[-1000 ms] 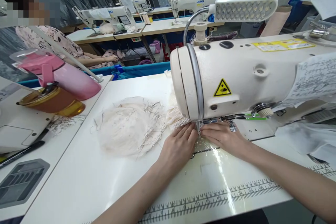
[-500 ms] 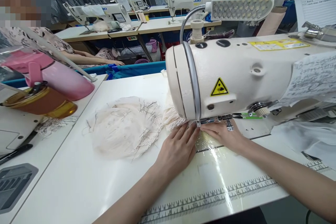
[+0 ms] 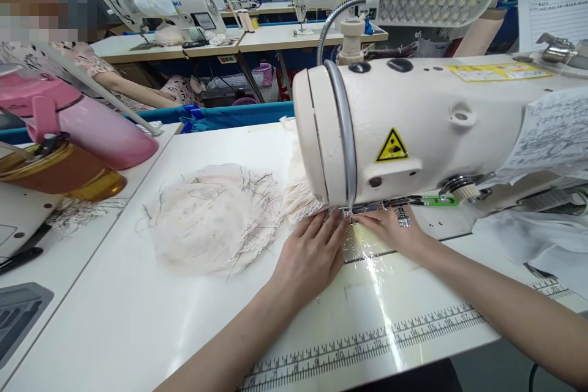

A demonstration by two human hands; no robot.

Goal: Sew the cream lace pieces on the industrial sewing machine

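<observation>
My left hand (image 3: 309, 257) lies flat with its fingers stretched forward, the tips on the edge of cream lace fabric (image 3: 299, 193) beside the presser foot (image 3: 348, 212). From the other side my right hand (image 3: 395, 229) reaches in, fingers extended and their tips close to the foot; its far fingers are partly hidden. Both hands are under the head of a white sewing machine (image 3: 432, 110), which hides part of the lace behind it. Left of my left hand rests a round heap of sheer cream fabric (image 3: 202, 223) with loose dark threads along its edges.
A pink bottle (image 3: 105, 128) and an amber container (image 3: 68, 171) stand at the left. A printed ruler (image 3: 358, 346) runs along the front edge. Grey-white cloth (image 3: 533, 239) lies at the right. A lamp (image 3: 434, 0) hangs above; another person's arm (image 3: 135, 90) shows beyond the table.
The view has shifted slightly, so the machine sits a little further right and higher. Both hands stay at the presser foot, with little visible movement of the lace.
</observation>
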